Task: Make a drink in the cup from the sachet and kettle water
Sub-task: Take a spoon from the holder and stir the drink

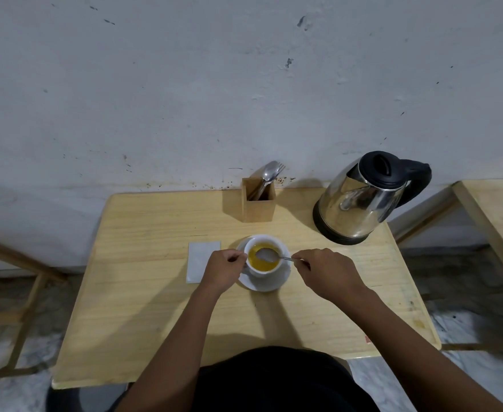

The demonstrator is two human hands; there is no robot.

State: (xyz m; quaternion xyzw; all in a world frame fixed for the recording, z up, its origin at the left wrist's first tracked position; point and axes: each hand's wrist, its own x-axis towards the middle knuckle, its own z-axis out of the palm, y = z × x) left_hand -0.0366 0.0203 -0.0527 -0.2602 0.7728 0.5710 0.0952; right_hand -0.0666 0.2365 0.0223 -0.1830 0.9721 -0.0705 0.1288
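On the bench (155, 307), I am seeing the white cup (263, 257) sitting on its saucer (269, 285), holding yellow liquid. My left hand (223, 270) is curling closed against the cup's left side, gripping it. My right hand (327, 270), just right of the cup, is pinching the handle of a spoon (269, 254) whose bowl is lying over the liquid. The silver sachet (199, 260) is lying flat just left of the cup, partly under the left hand. Beyond the cup, the kettle (363, 200) is standing to the right and a wooden cutlery holder (259, 200) straight behind.

White cup (263, 270) w/ yellow drink (262, 263), silver-black kettle (363, 200), pale wood-grain table (155, 292), grey sachet (199, 260).
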